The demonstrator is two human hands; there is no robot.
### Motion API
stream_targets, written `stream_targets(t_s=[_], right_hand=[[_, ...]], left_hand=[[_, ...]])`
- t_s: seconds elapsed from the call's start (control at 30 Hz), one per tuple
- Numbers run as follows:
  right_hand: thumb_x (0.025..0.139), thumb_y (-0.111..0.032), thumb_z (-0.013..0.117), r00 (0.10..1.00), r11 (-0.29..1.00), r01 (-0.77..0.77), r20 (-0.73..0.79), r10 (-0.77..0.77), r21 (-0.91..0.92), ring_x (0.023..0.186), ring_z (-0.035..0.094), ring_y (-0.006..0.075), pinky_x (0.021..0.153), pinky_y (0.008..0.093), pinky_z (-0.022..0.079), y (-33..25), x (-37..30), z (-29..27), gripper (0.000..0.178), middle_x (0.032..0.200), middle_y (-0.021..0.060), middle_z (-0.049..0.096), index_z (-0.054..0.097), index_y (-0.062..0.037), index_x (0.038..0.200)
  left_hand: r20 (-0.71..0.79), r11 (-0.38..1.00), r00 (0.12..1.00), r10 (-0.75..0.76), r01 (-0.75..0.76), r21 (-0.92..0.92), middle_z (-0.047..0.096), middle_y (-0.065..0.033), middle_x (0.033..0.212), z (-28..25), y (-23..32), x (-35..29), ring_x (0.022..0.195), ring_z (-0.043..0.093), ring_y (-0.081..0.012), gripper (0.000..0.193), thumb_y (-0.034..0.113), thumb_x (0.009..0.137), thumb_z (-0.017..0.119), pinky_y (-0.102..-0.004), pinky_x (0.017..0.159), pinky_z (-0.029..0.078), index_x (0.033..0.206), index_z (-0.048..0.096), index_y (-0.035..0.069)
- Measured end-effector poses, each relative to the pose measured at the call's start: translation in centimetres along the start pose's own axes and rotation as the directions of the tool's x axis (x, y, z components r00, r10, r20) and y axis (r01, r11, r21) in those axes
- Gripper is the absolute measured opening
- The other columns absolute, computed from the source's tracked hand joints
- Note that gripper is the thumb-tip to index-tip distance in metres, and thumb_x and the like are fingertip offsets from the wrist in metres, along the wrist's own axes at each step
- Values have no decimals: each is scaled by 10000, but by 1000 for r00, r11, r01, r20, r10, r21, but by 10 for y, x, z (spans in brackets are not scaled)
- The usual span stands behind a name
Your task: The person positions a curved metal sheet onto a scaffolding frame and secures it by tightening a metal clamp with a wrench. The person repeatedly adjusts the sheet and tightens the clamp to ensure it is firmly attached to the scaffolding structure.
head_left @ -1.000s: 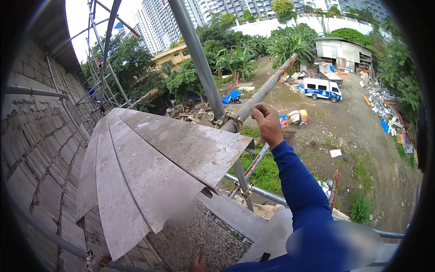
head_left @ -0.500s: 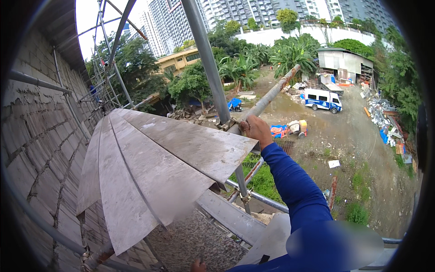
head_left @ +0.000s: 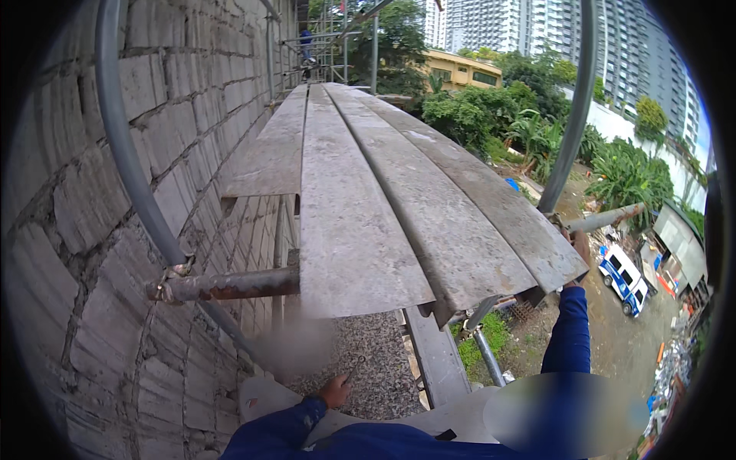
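My right hand (head_left: 580, 245) is wrapped around a rusty horizontal scaffold pipe (head_left: 609, 218), close to the clamp at an upright grey pole (head_left: 573, 115). The plank edge partly hides this hand. Low in the middle, my left hand (head_left: 334, 391) is closed on a thin metal wrench (head_left: 355, 369) with a small ring-like end. Ahead of me, long metal scaffold planks (head_left: 360, 207) lie side by side at about chest height, their near ends uneven. Both arms wear blue sleeves.
A rough block wall (head_left: 123, 192) rises close on the left, with a grey pole (head_left: 126, 138) and rusty crossbar (head_left: 230, 285) beside it. Below lie speckled ground (head_left: 376, 368) and a lower plank (head_left: 437, 360). A person in blue (head_left: 307, 46) is far ahead. A van (head_left: 623, 277) stands below right.
My view has swung left toward the wall, so the planks now run straight ahead. My left hand and its wrench have come further into sight. My right hand stays on the pipe.
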State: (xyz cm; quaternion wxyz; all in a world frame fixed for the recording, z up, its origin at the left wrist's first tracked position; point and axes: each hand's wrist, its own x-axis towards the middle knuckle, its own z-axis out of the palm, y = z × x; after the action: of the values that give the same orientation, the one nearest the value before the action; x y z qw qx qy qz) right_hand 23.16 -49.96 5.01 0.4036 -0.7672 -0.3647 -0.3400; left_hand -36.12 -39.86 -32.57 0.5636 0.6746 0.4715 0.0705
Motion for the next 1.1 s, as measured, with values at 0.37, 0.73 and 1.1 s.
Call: stream_targets(t_s=[0.37, 0.73, 1.1], right_hand=[[1069, -343, 548, 918, 799, -306, 382, 104, 517, 801, 608, 148, 746, 316, 512, 93, 43, 51, 290, 905, 63, 666, 644, -70, 1058], [1081, -227, 514, 887, 318, -454, 387, 252, 833, 801, 623, 179, 765, 333, 530, 64, 19, 43, 245, 1012, 83, 701, 639, -24, 1135], [1079, -235, 522, 891, 392, -452, 383, 245, 801, 793, 617, 170, 754, 326, 527, 71, 33, 55, 250, 1001, 75, 698, 642, -22, 1133]], left_hand=[[-43, 997, 997, 61, -62, -38, 622, -167, 886, -7, -17, 0, 796, 617, -296, 301, 294, 1054, 514, -490, 743, 449, 1116, 592, 11], [7, 995, 995, 98, -97, -24, 623, -157, 932, -7, -26, 13, 783, 574, -284, 424, 355, 1063, 507, -471, 766, 444, 1236, 589, -23], [-189, 971, 953, 236, -238, 13, 643, -157, 845, 7, -45, 26, 672, 587, -283, 307, 269, 1031, 551, -460, 657, 439, 1194, 635, 23]])
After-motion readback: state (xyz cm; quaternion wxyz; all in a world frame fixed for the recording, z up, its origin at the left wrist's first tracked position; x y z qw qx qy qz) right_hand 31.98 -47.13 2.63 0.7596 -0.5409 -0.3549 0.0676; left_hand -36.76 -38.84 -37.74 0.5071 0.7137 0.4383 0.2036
